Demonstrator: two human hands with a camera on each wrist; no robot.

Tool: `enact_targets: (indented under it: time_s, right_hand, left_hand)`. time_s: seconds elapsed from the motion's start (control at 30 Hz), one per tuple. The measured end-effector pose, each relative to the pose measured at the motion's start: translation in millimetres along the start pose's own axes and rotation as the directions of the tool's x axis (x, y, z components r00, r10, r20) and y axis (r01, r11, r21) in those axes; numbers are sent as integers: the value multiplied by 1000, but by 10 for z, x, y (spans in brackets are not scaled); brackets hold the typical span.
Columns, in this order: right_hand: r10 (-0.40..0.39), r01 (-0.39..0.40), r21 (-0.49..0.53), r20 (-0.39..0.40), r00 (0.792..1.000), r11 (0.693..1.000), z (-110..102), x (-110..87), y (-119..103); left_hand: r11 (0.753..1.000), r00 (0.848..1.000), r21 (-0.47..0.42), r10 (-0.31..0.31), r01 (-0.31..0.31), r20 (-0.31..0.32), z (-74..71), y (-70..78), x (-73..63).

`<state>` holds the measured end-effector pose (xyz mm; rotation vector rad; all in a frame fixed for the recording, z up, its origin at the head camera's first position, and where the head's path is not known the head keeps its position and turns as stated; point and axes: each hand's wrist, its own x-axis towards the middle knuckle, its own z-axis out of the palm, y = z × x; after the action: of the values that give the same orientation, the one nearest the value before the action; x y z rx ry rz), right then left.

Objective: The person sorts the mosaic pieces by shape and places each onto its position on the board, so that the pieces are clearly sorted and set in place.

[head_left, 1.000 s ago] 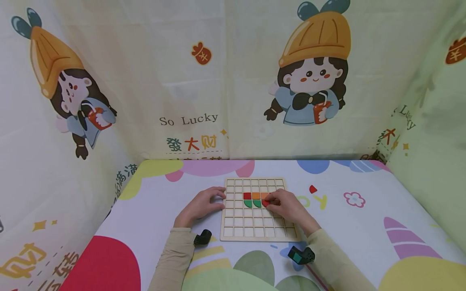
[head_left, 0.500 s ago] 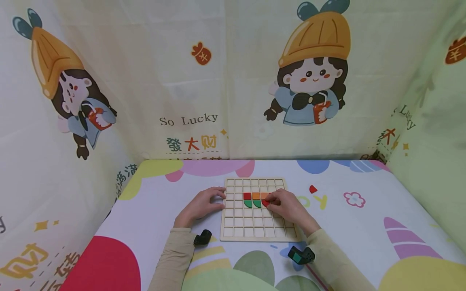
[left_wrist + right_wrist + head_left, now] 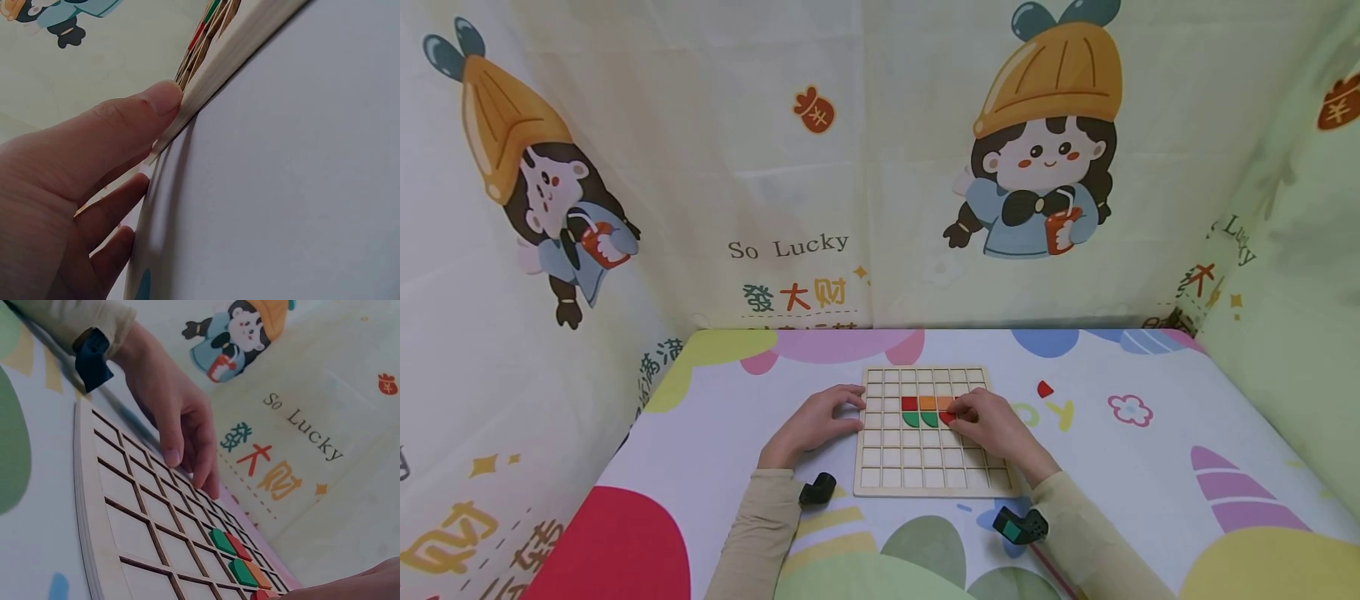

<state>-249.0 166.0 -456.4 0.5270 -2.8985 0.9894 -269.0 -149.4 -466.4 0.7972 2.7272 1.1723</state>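
Note:
A wooden grid board [image 3: 895, 492] lies flat on the table. In one of its rows sit a red square piece [image 3: 909, 403] and orange pieces [image 3: 927, 403]. Just below them are two green quarter-round pieces [image 3: 911, 420] and a red rounded piece [image 3: 946, 419]. My right hand [image 3: 996, 425] pinches that red piece between thumb and fingertips, partly covering it and the cells to its right. My left hand [image 3: 820, 417] touches the board's left edge. Its thumb [image 3: 164, 97] rests on the rim in the left wrist view, the other fingers loosely bent beside it.
A loose red piece [image 3: 1045, 390] lies on the patterned tablecloth [image 3: 1097, 467] right of the board. Printed cloth walls [image 3: 910, 292] stand behind and at both sides. Small black devices [image 3: 1021, 527] are worn at both wrists.

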Motion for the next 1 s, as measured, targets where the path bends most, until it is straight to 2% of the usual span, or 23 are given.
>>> enact_targets:
  time_s: [0.47, 1.0]
  right_hand:
    - [-5, 4, -6, -8, 1000, 1000, -2, -9, 2]
    - [24, -25, -19, -16, 1000, 1000, 0, 2, -13]
  left_hand:
    - [1000, 1000, 2, -1, 1, 0, 2, 2, 3]
    - [1000, 1000, -6, -19, 19, -8, 10, 20, -7]
